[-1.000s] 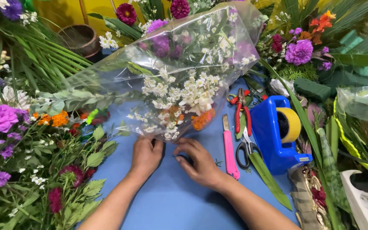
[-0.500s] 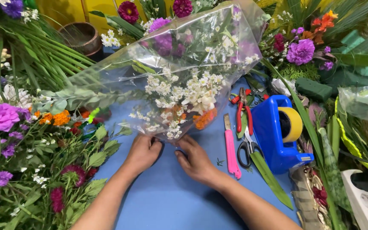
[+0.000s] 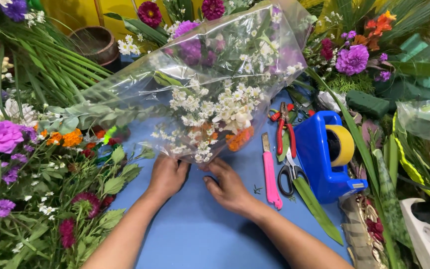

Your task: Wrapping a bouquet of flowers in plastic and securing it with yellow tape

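Together gripping the clear plastic sheet (image 3: 185,94): left hand (image 3: 166,177), right hand (image 3: 230,188), fingers closed on its lower edge. Pink cutter (image 3: 269,174) lying at three o'clock.

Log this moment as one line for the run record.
left hand: on lower edge of clear wrap | right hand: on same edge | white flowers inside wrap | pink cutter, scissors on blue table

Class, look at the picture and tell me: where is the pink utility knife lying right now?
In the head view, the pink utility knife lies on the blue table, just right of the right hand and left of the scissors.
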